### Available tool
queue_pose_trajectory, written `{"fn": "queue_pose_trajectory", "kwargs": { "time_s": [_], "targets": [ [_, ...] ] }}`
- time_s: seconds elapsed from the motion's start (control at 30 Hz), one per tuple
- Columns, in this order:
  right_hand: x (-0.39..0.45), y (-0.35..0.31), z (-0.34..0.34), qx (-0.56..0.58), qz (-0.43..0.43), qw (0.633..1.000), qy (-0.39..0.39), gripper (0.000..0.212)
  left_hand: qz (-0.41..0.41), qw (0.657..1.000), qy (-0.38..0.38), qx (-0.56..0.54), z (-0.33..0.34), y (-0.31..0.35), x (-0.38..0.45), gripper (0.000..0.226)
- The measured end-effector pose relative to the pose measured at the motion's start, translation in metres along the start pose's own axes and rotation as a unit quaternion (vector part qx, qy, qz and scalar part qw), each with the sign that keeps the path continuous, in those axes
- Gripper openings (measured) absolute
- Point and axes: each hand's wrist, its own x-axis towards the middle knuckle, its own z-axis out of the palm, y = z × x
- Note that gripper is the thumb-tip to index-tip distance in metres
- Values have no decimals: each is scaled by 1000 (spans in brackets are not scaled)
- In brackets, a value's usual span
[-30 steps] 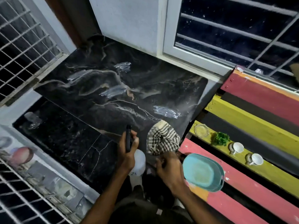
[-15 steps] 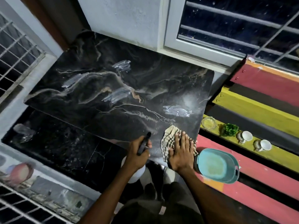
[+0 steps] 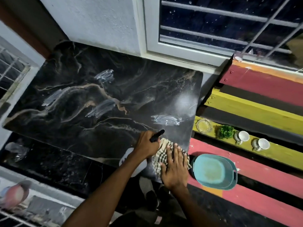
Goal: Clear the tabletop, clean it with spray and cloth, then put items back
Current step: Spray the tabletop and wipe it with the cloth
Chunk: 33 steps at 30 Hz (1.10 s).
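The right hand (image 3: 174,167) lies flat, fingers spread, pressing the cloth (image 3: 161,158) on the counter (image 3: 98,99). The left hand (image 3: 147,144) wraps its grip around the spray bottle (image 3: 133,163).

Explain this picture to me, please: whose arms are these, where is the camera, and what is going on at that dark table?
There is no machine here. A person wears a wide-angle camera on the head, looking down at their own two bare hands, so the arms rise from the bottom edge.

The left hand holds a white spray bottle by its black trigger head. The right hand lies flat on a checked cloth, pressing it on the near right corner of the black marble tabletop. Whitish streaks of spray lie on the top, which otherwise carries nothing.

To the right, a bench of coloured slats carries a teal basin, a glass ashtray, a small green plant and two white cups.
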Motion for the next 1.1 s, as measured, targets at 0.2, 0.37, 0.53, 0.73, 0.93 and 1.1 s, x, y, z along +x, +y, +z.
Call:
{"fn": "queue_pose_trajectory", "kwargs": {
  "time_s": [0.2, 0.37, 0.53, 0.73, 0.93, 1.1],
  "targets": [
    [2, 7, 1, 25, -12, 999, 20, 74, -13, 1000, 6, -16, 6, 29, 21, 18],
    [18, 20, -5, 45, -17, 998, 48, 75, -19, 999, 47, 11, 6, 31, 32, 14],
    [97, 33, -41, 12, 21, 998, 56, 80, -27, 991, 119, -61, -13, 4, 25, 22],
    [195, -34, -71, 51, 75, 994, 56, 82, -77, 972, 163, -150, -34, -51, -6, 26],
    [51, -84, 8, 47, -210, 977, 5, 74, -102, 967, 143, -188, -42, -79, -27, 28],
    [74, 11, -26, -14, -103, 995, 8, 72, -119, 956, 138, -229, -51, -102, -33, 29]
  ]
}}
